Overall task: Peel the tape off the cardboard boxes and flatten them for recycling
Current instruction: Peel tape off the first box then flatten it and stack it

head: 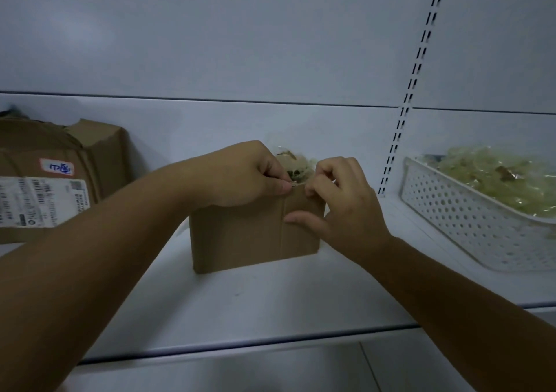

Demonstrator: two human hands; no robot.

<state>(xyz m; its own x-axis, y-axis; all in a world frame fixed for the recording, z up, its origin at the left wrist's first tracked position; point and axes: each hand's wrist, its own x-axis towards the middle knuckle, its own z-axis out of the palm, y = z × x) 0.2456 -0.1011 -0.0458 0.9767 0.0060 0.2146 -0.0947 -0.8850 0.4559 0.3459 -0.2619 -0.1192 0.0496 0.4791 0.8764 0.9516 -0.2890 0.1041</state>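
Small cardboard box (240, 235) stands upright on the white shelf (270, 307), centre frame. Left hand (240, 175) at 10 o'clock of the box's top edge, right hand (340, 196) at 2 o'clock. Both sets of fingers pressed together, pinching at the top end of the tape strip (282, 226); hold on the tape itself not resolvable. The strip's long axis runs 12 to 6 down the front face, so a peel likely pulls toward 6. Crumpled tape (293, 163) sits behind the top edge. Basket (469, 220) at 3 o'clock; larger box (60, 175) at 9.
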